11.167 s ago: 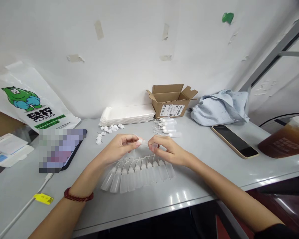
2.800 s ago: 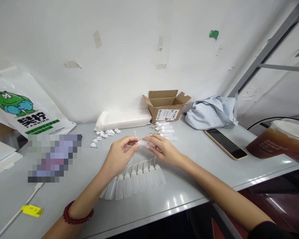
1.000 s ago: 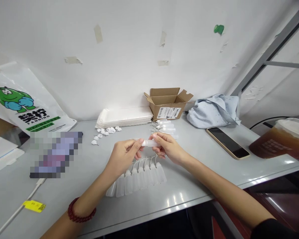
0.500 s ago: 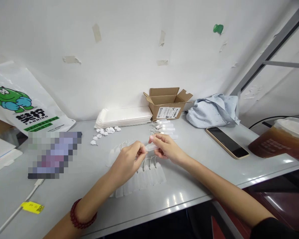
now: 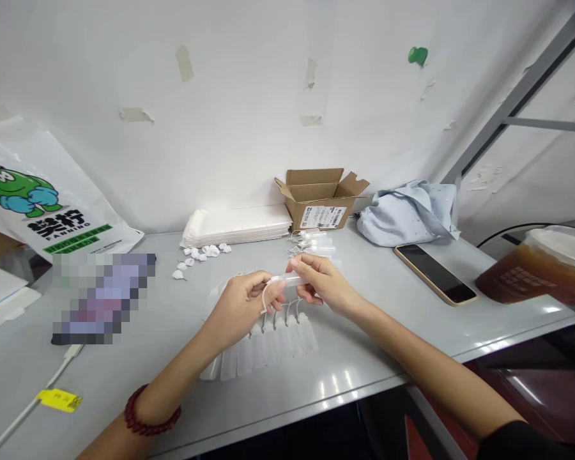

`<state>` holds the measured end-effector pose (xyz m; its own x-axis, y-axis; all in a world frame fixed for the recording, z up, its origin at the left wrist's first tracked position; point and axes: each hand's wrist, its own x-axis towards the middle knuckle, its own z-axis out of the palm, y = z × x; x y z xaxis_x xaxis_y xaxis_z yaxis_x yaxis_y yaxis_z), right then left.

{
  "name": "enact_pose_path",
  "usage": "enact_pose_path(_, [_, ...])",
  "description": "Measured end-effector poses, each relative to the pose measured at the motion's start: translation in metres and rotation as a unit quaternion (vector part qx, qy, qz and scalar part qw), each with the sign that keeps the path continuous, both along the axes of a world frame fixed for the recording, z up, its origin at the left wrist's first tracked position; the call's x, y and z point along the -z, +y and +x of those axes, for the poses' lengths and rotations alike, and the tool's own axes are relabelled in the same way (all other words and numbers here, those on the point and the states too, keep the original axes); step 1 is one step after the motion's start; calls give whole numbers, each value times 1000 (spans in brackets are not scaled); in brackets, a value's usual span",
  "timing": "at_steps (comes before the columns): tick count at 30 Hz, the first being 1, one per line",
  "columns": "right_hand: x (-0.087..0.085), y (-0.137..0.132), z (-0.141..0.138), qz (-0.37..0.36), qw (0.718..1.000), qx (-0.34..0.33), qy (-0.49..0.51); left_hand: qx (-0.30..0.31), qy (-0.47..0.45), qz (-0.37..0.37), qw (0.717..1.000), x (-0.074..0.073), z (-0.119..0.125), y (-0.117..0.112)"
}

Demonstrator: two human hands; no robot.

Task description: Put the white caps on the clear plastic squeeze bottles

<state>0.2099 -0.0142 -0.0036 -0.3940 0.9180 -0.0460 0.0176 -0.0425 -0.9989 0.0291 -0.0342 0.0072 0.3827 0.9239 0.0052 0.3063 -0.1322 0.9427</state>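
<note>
Tube-tipped plastic bottle: long axis roughly left-right; left hand pinches capped end, right hand pinches body; both touching.

- Head view: we are looking from the person's own head, facing forward and down over the gray table.
- We are watching at close range: the forearms are reaching in from below, and the left hand and right hand are meeting near the centre.
- We are facing the white wall, which is filling the upper part.
- We are looking down into the open cardboard box, standing farther off than the hands.
- We are spanning a wide field, the printed bag and drink cup bordering opposite sides.
</note>
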Motion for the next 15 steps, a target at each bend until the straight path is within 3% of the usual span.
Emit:
enact_pose_path(3, [-1,-3,1,32,999,1,-20,4,-10,-18,1000,0,1,0])
enact_pose_path(8, [-2,-6,1,99,994,2,-55,20,-47,-130,990,1,1,2])
enact_pose_path(10, [-2,-7,1,98,994,-1,-54,23,-37,-139,989,1,0,3])
enact_pose_path(12, [-2,-6,1,77,996,-5,-44,13,-2,-88,996,2,-1,2])
enact_pose_path(15, [-3,-2,2,24,999,-12,-35,-19,91,116,989,8,-1,0])
